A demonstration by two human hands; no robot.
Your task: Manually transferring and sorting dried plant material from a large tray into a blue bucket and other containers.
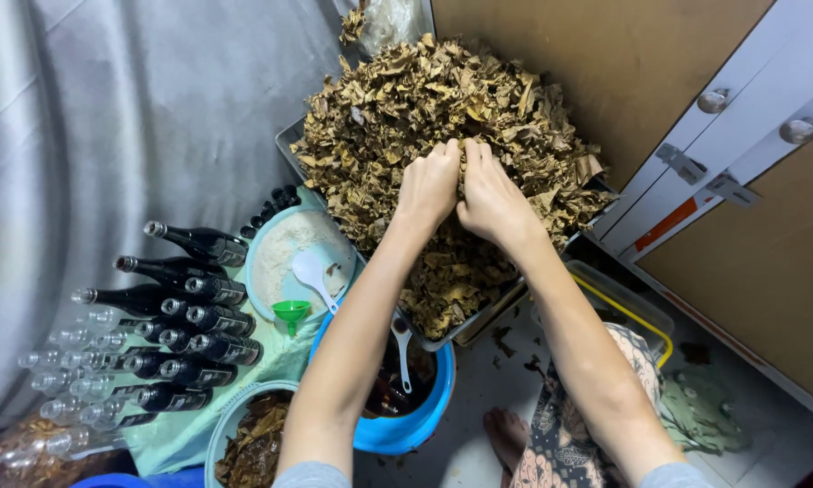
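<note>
Side by side, the left hand (427,185) and the right hand (490,194) press knuckle to knuckle into a heap of dried leaves (406,108), fingers curled and buried in the crumpled, brittle, tan-brown flakes. That heap fills a shallow metal tray (291,143) whose long axis runs from the far left towards the near right, one corner overhanging a blue plastic bucket (415,425) with a ladle (403,348) in it. Further left lie a round bowl of white powder (285,248) with a white spoon (313,274), a small green funnel (291,314), and rows of dark glass bottles (185,321) lying on pale green cloth.
</note>
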